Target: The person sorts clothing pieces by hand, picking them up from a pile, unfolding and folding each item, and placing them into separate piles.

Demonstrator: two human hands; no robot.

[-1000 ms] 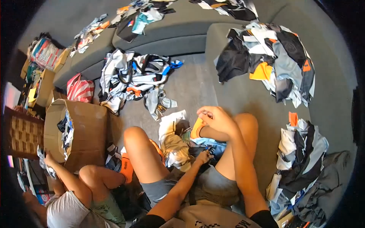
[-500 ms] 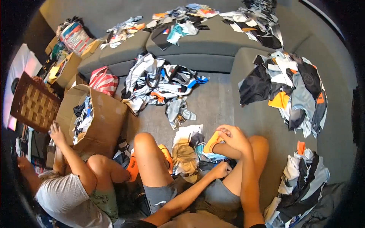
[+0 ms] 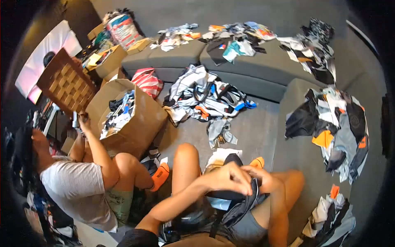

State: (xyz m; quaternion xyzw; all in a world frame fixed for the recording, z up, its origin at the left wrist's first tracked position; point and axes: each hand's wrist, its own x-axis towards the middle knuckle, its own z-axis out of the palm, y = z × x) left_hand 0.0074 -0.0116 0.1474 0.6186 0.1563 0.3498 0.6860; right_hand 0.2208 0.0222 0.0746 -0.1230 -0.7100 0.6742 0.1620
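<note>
In front of my lap I hold up a dark piece of fabric (image 3: pixel 242 209) between both hands. My left hand (image 3: pixel 228 178) pinches its edge between thumb and finger. My right hand (image 3: pixel 263 180) grips the same fabric close by on the right, its fingertips partly hidden behind the cloth. The fabric hangs down over my grey shorts (image 3: pixel 242 226). Just beyond my hands, pale and dark fabric pieces (image 3: pixel 223 155) lie on the floor between my legs. An orange sock (image 3: pixel 257 162) on my foot shows behind my right hand.
A person in a striped shirt (image 3: pixel 76 179) sits at my left, hands raised beside a cardboard box (image 3: pixel 144 119) of fabric pieces. A large cloth heap (image 3: pixel 205 94) lies on the floor ahead. More piles (image 3: pixel 339 127) rest on the grey sofa (image 3: pixel 247 78). A red-striped bag (image 3: pixel 147 82) stands behind the box.
My left hand has risen from my lap and my right hand has left the orange sock; both now hold dark fabric. The view has turned left. The other person's hands have come together.
</note>
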